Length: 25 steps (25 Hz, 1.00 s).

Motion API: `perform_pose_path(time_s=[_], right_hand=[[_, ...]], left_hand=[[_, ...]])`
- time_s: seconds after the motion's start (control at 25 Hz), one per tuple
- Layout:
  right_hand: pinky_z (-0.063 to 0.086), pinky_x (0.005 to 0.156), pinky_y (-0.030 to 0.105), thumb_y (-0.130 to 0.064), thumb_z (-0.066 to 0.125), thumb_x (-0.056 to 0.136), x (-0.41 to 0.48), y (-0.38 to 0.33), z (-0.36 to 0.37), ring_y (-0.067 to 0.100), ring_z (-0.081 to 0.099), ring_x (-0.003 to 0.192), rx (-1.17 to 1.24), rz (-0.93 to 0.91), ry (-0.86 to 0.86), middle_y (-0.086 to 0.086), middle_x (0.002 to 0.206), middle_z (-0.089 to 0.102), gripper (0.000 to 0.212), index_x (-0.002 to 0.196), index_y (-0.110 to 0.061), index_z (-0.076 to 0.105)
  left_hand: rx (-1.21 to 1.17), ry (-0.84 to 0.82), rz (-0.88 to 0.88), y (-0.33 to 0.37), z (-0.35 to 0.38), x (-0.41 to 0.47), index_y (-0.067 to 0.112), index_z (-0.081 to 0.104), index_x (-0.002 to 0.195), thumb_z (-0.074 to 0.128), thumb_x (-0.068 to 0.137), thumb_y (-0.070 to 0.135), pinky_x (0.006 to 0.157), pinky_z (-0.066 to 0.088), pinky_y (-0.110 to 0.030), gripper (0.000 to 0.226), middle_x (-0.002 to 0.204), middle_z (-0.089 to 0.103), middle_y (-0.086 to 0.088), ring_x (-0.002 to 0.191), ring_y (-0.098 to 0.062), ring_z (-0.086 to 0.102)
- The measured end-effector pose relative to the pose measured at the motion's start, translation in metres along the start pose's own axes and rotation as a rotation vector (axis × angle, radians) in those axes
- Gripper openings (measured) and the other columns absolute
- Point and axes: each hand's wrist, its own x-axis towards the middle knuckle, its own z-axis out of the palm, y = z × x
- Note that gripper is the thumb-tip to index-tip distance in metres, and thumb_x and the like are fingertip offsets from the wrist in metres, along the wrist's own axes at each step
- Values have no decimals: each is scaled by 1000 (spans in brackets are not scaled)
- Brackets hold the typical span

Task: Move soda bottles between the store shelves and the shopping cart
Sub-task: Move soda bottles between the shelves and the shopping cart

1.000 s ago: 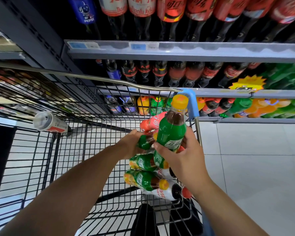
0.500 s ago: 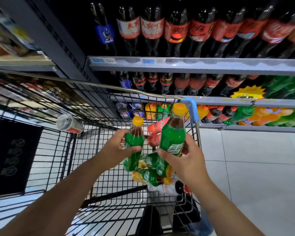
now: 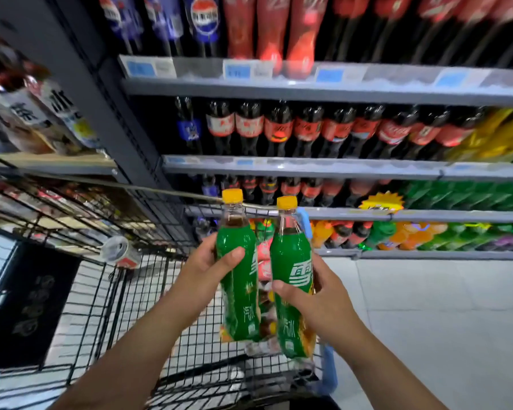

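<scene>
Both lifted higher out of shopping cart [image 3: 101, 306] since half a sec ago. Left hand [image 3: 208, 270] grips left soda bottle [image 3: 237, 291], right hand [image 3: 317, 300] grips right soda bottle [image 3: 290, 261]. Both upright, caps up, side by side. Shelves [image 3: 338, 167] straight ahead and above. Right hand nearer green rows, I reckon.

Bare forearms reach forward; left hand [image 3: 205, 270] grips the left bottle [image 3: 240, 306], right hand [image 3: 323, 297] the right bottle [image 3: 290, 253], fingers [image 3: 209, 245] seemingly wrapped behind.
</scene>
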Motion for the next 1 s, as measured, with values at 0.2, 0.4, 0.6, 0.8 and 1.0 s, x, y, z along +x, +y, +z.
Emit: perform_pose_path(time_s=[0.2,0.4,0.6,0.8,1.0], right_hand=[[58,84,17,-61,77,73,-8,-52,-23,-3,67,111,16,-91,34,-25,123,68,58,125,-63,50],[59,74,18,-68,77,65,-8,-84,-68,-1,70,103,50,-131,121,-23,116,71,68,127,-50,52],[55,73,32,-27,69,58,-7,-98,-147,13,73,91,149,-131,105,-4,101,74,64,119,-35,51],[58,90,28,-42,80,77,-30,-115,-242,10,68,115,126,-236,26,-10,125,70,65,133,-38,47],[58,87,23,-30,83,78,-46,-136,-333,10,70,111,93,-332,100,-7,119,74,72,138,-28,44]], left_hand=[[-86,-56,8,41,42,3,49,56,129,64,65,88,98,54,-37,76,130,68,14,119,-10,65],[-186,-116,10,78,94,20,41,54,124,82,57,76,88,59,-47,81,117,73,4,106,-22,73],[-11,-43,81,109,160,32,28,51,116,95,50,36,79,62,-47,80,106,76,-2,94,-23,75],[-263,-234,164,129,248,42,21,65,124,70,84,19,82,60,-43,40,121,71,-17,105,-34,71],[25,-87,298,150,342,52,43,53,114,88,61,48,86,59,-43,63,109,76,4,102,-21,73]])
